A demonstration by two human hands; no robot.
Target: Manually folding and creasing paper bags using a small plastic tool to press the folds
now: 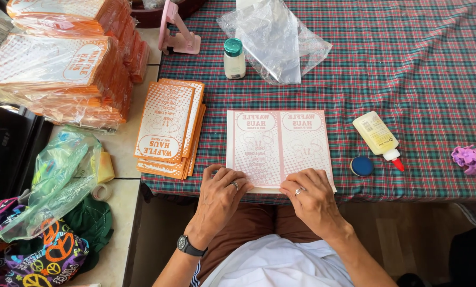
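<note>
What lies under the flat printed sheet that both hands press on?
The printed sheet lies on the plaid tablecloth, which shows all around it. The left hand and right hand cover its near edge; whether anything else lies under the sheet cannot be seen.

A plaid-clothed table [434, 64] carries a flat printed sheet [278, 143], glue bottle [377, 135], blue cap [362, 166] and plastic bag [275, 40].
</note>
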